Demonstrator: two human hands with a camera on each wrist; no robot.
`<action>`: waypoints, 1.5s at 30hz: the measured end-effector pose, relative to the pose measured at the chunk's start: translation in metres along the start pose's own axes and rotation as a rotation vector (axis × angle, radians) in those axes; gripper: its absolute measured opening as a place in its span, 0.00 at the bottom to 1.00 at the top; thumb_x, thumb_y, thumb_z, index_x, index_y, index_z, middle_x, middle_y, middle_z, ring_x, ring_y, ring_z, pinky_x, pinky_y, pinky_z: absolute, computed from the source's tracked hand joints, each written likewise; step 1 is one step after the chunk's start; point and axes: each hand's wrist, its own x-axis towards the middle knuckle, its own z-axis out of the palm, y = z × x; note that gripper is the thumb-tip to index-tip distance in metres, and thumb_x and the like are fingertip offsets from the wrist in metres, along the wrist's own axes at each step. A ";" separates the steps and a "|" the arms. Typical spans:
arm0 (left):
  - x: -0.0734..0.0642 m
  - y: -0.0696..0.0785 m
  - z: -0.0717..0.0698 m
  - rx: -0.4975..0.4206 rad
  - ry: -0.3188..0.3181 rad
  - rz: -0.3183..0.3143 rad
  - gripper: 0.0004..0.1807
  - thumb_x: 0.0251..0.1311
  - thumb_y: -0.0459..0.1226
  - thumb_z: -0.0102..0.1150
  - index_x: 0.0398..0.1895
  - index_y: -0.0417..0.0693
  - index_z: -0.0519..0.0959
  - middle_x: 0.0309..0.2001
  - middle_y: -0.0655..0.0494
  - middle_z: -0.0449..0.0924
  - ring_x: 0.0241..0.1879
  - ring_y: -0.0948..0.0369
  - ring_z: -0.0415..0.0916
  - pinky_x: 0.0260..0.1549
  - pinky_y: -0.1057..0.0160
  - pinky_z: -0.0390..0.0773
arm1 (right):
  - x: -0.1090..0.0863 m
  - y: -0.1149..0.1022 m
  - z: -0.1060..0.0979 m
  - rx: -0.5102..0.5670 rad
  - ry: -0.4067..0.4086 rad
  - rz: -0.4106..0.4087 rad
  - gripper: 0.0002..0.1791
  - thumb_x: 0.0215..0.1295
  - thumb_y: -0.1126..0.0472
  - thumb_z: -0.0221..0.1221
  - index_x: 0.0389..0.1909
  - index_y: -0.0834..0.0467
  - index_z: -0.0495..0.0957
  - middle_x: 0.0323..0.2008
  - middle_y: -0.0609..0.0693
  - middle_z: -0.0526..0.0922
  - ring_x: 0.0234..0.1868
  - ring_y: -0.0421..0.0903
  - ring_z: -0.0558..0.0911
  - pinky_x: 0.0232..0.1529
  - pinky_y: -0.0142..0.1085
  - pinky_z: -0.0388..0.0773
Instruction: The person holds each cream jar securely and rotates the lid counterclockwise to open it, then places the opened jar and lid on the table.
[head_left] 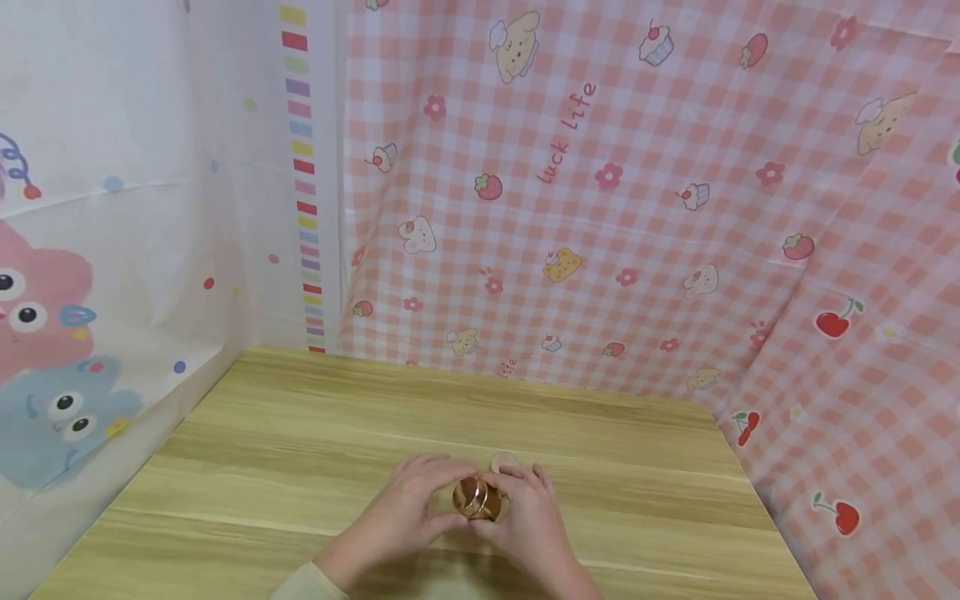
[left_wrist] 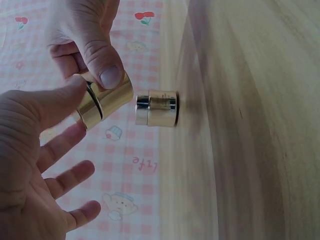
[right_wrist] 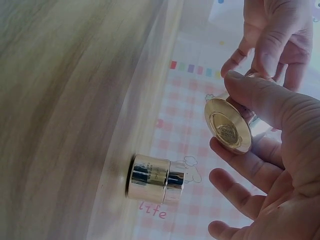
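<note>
A shiny gold cosmetic jar [head_left: 477,498] is held between both hands above the table. My left hand [head_left: 401,508] pinches one end of it, the lid end, between thumb and forefinger, its other fingers spread. The wider body end is gripped by my right hand [head_left: 532,517] with thumb and fingers. In the right wrist view the flat base of the held jar [right_wrist: 226,129] faces the camera, with small markings on it. A second gold jar [left_wrist: 162,108] stands upright on the table just beyond the hands; in the head view the right fingers partly hide it.
The wood-grain table [head_left: 300,442] spreads out around the hands. A pink checked cloth [head_left: 585,208] hangs behind it and along the right. White cloth with cartoon figures [head_left: 45,333] hangs at the left edge.
</note>
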 end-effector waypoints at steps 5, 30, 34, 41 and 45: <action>-0.001 0.001 -0.001 0.007 -0.019 -0.015 0.32 0.57 0.40 0.79 0.67 0.59 0.82 0.63 0.60 0.87 0.67 0.49 0.78 0.70 0.30 0.69 | -0.001 0.000 0.000 -0.010 -0.009 -0.005 0.28 0.46 0.54 0.86 0.49 0.54 0.90 0.46 0.47 0.94 0.60 0.58 0.87 0.69 0.74 0.69; -0.002 -0.003 -0.002 -0.046 0.003 -0.043 0.29 0.69 0.51 0.70 0.71 0.57 0.79 0.64 0.63 0.85 0.64 0.57 0.78 0.66 0.39 0.75 | 0.001 -0.002 0.000 0.015 -0.022 0.012 0.27 0.47 0.54 0.85 0.50 0.57 0.90 0.47 0.48 0.94 0.61 0.58 0.86 0.70 0.74 0.68; -0.003 -0.004 -0.002 -0.056 0.010 -0.055 0.29 0.70 0.52 0.69 0.71 0.58 0.79 0.64 0.62 0.85 0.64 0.55 0.78 0.65 0.38 0.75 | 0.001 -0.003 -0.001 0.018 -0.026 0.018 0.28 0.47 0.54 0.85 0.50 0.57 0.90 0.48 0.48 0.94 0.62 0.58 0.86 0.70 0.75 0.67; -0.004 -0.009 -0.005 -0.074 0.050 -0.064 0.28 0.69 0.50 0.71 0.71 0.61 0.79 0.60 0.65 0.86 0.62 0.57 0.80 0.62 0.40 0.80 | 0.001 -0.003 -0.001 0.003 -0.009 0.005 0.29 0.43 0.57 0.86 0.50 0.58 0.89 0.47 0.50 0.94 0.60 0.58 0.87 0.68 0.75 0.69; -0.004 -0.015 -0.007 -0.082 0.091 -0.015 0.27 0.69 0.46 0.71 0.70 0.59 0.80 0.55 0.68 0.87 0.59 0.61 0.82 0.61 0.44 0.83 | 0.001 -0.003 -0.001 0.000 -0.013 0.023 0.29 0.43 0.57 0.86 0.49 0.58 0.89 0.47 0.51 0.94 0.60 0.58 0.87 0.69 0.74 0.69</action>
